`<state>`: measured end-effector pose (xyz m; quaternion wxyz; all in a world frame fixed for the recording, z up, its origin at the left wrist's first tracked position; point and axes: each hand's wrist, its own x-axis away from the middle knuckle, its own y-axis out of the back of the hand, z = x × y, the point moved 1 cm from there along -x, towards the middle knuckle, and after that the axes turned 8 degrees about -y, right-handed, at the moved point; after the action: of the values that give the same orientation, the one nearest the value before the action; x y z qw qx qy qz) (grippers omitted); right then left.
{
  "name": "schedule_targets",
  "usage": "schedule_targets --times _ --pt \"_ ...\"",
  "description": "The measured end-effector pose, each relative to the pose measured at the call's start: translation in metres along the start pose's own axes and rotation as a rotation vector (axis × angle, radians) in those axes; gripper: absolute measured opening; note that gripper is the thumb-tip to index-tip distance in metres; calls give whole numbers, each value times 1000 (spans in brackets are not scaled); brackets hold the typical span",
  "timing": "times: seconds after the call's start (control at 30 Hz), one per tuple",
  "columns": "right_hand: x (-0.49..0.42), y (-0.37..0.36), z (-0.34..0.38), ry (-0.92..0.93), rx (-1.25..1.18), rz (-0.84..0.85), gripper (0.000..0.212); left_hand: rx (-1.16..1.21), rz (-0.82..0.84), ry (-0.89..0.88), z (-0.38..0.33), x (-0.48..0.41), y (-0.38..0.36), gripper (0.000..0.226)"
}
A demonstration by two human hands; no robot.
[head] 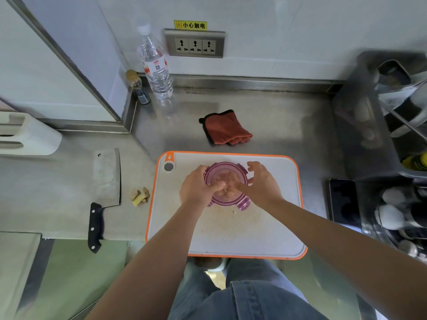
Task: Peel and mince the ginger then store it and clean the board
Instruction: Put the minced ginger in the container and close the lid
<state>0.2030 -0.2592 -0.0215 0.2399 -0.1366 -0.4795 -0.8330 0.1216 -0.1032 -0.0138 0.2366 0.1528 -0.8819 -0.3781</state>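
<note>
– Steel counter: what lies round the cutting board?
– Cleaver and ginger scraps just left of it, red cloth behind, phone and dish rack to the right; none touches the board.
– Open room?
– Near half of the board carries only pale residue; its front edge overhangs the counter's edge.
– Container?
– Round container on the far half, pink lid on; pale contents show dimly. Left hand grips its left wall, thumb on the lid; right hand arches round the right rim.
</note>
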Motion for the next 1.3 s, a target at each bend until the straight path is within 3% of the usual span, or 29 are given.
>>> schedule_targets --times 0.33,0.6,0.67,0.73,0.87,0.93,1.1,1.3 --pt "-16 18 12 42 114 125 50 38 1 18 -2 1 -1 69" --pt "-17 16 14 2 111 255 54 37 -14 39 -5 2 -2 68" --pt "-11 16 14 106 126 191 69 33 -15 37 -5 2 -2 67" --pt "-4 26 16 334 204 154 97 34 -12 27 -4 1 -2 66" --pt "1 37 19 788 700 221 119 27 -13 9 -3 1 -2 66" --pt "2 30 18 808 833 192 116 27 -15 8 -4 1 -3 67" --pt "4 13 17 741 878 109 108 59 -41 9 -2 1 -5 62" --pt "9 11 18 783 1016 18 98 47 -71 2 -2 2 -7 61"
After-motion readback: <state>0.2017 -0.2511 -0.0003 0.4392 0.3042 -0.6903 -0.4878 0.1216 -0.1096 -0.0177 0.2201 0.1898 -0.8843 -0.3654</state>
